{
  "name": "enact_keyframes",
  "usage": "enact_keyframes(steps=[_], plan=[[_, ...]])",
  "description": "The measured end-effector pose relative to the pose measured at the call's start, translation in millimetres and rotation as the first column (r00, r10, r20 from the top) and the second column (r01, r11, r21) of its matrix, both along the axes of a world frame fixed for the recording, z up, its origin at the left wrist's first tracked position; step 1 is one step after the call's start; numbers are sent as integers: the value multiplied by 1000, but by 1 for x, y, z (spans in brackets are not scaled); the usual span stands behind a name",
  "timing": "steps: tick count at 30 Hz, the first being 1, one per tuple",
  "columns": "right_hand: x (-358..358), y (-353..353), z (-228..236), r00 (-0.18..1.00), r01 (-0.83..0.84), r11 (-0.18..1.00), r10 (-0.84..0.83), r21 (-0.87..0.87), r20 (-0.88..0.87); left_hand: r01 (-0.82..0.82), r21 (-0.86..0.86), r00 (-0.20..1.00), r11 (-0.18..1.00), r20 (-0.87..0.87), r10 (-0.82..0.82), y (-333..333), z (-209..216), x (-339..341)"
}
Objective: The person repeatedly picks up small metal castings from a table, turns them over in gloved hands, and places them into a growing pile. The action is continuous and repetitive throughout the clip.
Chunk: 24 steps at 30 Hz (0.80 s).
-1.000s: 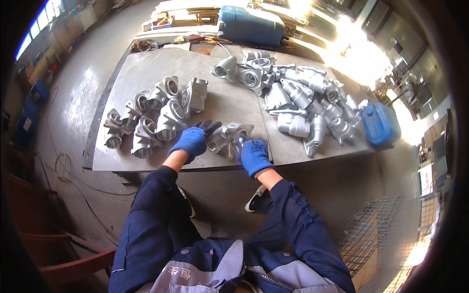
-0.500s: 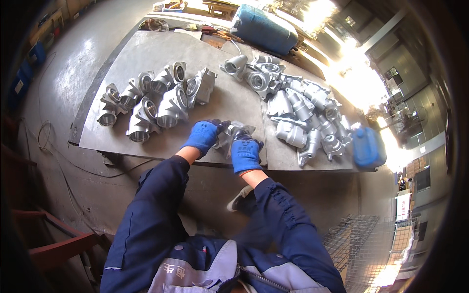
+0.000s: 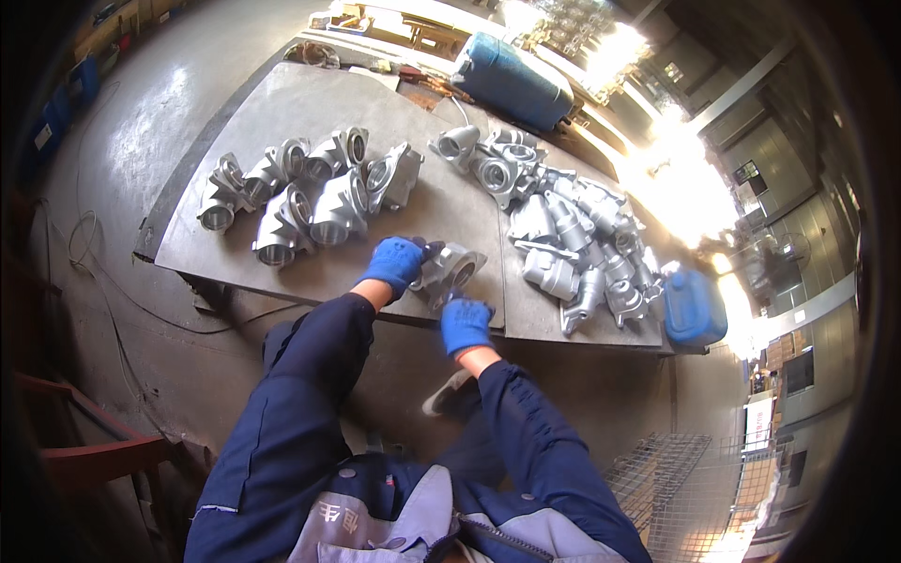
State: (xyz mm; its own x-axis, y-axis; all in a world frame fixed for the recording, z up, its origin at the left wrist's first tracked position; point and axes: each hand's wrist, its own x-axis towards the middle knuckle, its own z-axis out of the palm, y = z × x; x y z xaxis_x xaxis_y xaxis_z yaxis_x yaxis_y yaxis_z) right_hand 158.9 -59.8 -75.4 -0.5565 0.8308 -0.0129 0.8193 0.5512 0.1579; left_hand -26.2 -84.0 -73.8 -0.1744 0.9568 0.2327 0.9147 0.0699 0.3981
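A silver-grey metal pipe casting (image 3: pixel 458 266) with a flanged round opening rests at the table's near edge in front of me. My left hand (image 3: pixel 394 263), in a blue glove with dark fingertips, is closed on the casting's left side. At its near end is my gloved right hand (image 3: pixel 466 322), with the fingers bent against the metal and partly hidden. Beyond my left hand, several similar castings (image 3: pixel 339 208) stand in two rough rows. To the right lies a heaped pile of more such castings (image 3: pixel 568 225).
The grey metal table (image 3: pixel 282 103) has a seam right of the held casting. A blue jerrycan (image 3: pixel 694 308) stands at its right corner, and a large blue drum (image 3: pixel 514 80) lies at the back. Wire mesh (image 3: pixel 662 479) is at lower right, a red frame (image 3: pixel 103 460) at lower left.
My right hand has moved from the casting's right side down to its near end. The casting has turned, so its round opening now shows. My left hand stays on it.
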Motion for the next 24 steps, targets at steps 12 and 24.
enact_keyframes(steps=[12,24], plan=[[-15,5,18,998,-42,982,34,185,46,19,-88,993,996,-116,-29,-7,16,0],[-12,17,24,985,-166,936,141,311,101,42,-73,994,996,-98,-49,-9,25,1]])
